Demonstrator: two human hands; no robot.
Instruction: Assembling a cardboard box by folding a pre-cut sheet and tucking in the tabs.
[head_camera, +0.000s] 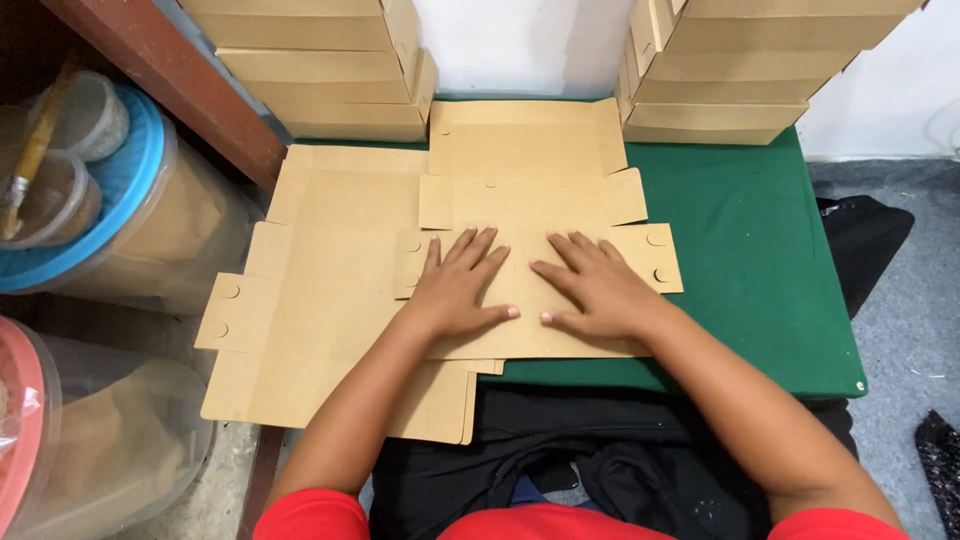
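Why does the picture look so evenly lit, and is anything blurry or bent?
Head view: soft, even light, no glare; faint shadows under the left hand and right hand on the flat cardboard blank; all sharp; the green table edges bow slightly from the wide lens.

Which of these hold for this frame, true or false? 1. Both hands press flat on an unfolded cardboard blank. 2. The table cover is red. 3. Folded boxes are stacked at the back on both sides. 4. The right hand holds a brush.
1. True: the left hand and right hand lie flat on the cardboard blank.
2. False: the table cover is green.
3. True: a left stack and a right stack.
4. False: the right hand holds nothing; it rests open on the blank.
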